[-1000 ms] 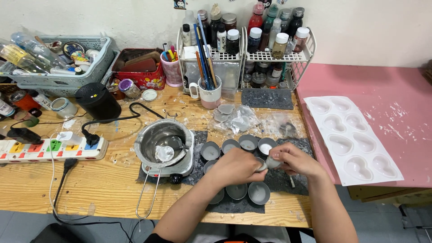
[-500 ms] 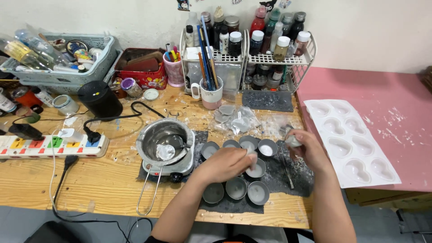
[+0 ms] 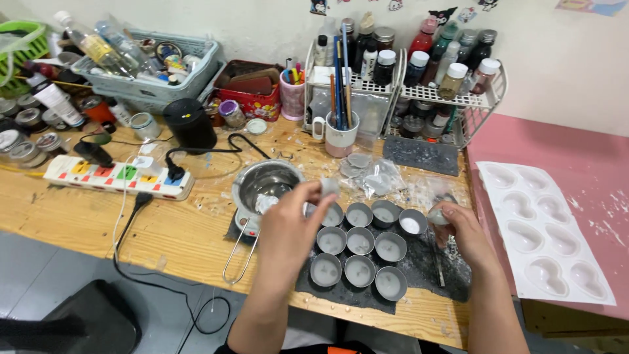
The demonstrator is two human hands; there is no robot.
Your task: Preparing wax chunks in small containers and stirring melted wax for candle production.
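**Little tins, both hands busy**

Left hand [image 3: 288,229] has a pinch grip on a small grey cup [image 3: 329,186], held up over the round metal tins [image 3: 360,246] on the dark mat [image 3: 419,262]. Right hand [image 3: 462,229] grips a small pale piece [image 3: 438,217] beside the rightmost tin, above the wooden tabletop [image 3: 85,223].

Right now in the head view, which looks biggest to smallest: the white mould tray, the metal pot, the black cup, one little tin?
1. White mould tray
2. Metal pot
3. Black cup, close to the pot but farther back, so unsure
4. Little tin
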